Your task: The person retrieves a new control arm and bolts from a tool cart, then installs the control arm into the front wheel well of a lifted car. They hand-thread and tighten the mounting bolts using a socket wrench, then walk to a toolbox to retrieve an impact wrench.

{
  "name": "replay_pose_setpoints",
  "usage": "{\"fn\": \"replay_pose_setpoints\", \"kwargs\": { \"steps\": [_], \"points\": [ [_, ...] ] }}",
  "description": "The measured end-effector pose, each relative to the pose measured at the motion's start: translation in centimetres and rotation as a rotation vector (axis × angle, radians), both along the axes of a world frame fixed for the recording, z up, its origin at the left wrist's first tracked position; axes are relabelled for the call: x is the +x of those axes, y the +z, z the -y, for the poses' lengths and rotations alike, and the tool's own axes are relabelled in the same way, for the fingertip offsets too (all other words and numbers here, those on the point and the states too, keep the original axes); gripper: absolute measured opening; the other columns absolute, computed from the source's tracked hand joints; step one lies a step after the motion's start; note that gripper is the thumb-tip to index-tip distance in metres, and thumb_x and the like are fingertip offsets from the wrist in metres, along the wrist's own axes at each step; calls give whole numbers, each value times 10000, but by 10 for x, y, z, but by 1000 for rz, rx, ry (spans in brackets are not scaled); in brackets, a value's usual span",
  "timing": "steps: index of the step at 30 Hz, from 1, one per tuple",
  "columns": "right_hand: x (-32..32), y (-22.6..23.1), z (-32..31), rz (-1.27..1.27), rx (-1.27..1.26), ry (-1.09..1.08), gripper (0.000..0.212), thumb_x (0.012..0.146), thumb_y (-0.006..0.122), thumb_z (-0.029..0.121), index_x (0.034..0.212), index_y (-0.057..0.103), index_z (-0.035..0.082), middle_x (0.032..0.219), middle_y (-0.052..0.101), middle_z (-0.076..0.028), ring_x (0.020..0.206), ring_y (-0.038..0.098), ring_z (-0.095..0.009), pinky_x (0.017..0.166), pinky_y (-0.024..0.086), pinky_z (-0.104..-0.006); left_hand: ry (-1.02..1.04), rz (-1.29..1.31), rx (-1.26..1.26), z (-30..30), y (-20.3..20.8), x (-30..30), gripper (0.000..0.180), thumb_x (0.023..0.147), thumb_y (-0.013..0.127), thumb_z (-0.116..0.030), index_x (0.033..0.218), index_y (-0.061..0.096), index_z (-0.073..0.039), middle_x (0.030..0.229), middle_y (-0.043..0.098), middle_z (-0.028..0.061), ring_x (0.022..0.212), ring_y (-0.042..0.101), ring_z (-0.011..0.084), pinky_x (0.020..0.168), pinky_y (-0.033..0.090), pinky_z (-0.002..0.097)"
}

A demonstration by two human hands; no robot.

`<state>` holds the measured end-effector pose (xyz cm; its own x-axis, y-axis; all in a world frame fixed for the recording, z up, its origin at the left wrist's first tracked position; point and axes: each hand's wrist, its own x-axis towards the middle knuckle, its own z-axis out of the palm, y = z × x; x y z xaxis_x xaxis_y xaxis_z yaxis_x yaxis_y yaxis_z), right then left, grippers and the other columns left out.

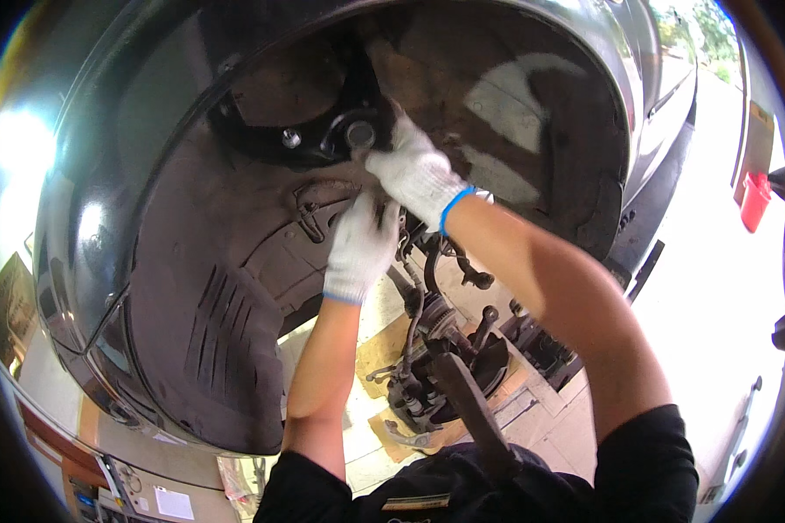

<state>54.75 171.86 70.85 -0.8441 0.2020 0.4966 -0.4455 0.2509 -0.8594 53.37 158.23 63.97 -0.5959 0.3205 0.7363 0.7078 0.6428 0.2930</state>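
Inside the wheel arch of a dark car, a black suspension control arm (310,144) with a round grey joint (360,134) and a bolt (291,138) sits high up. My right hand (420,174), in a white knit glove with a blue cuff, is closed at the arm's right end beside the joint. Just below it, my left hand (362,244), gloved likewise, has its fingers curled; what they hold, if anything, is hidden. Beneath the hands hangs the wheel hub assembly (436,322) with its hoses and a dark brake disc (488,366).
A dark plastic wheel arch liner (209,314) curves around the left. The glossy fender (105,174) bounds the arch. On the pale tiled floor (549,427) lie tan cardboard pieces (379,349). A red container (755,202) stands at the far right.
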Motion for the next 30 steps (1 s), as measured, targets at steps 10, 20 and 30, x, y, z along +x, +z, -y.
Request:
{"fn": "replay_pose_setpoints", "kwargs": {
  "steps": [10, 20, 30],
  "points": [
    [-9, -170, -9, 133, -257, 502, 471, 989, 698, 202, 1388, 556, -5, 1086, 704, -144, 961, 679, -200, 858, 534, -306, 390, 824, 577, 198, -257, 207, 123, 1026, 646, -130, 958, 672, -31, 759, 644, -2, 641, 577, 80, 572, 477, 276],
    [125, -419, -187, 385, -433, -40, 312, 1059, 614, 375, 1004, 701, 80, 825, 635, -11, 685, 587, -109, 598, 493, -286, 1262, 1646, 241, 279, -605, 573, 513, 859, 656, -246, 1325, 678, -34, 1102, 761, 240, 1034, 754, 338, 933, 589, 457],
    [420, -720, -181, 1992, 490, 359, 351, 1087, 455, 381, 1132, 664, 103, 937, 743, -125, 797, 713, -255, 664, 551, -422, 1133, 1552, 834, 313, -617, 715, 469, 924, 669, -392, 1158, 746, 8, 1166, 743, 240, 1143, 707, 372, 980, 549, 431]
  ]
}}
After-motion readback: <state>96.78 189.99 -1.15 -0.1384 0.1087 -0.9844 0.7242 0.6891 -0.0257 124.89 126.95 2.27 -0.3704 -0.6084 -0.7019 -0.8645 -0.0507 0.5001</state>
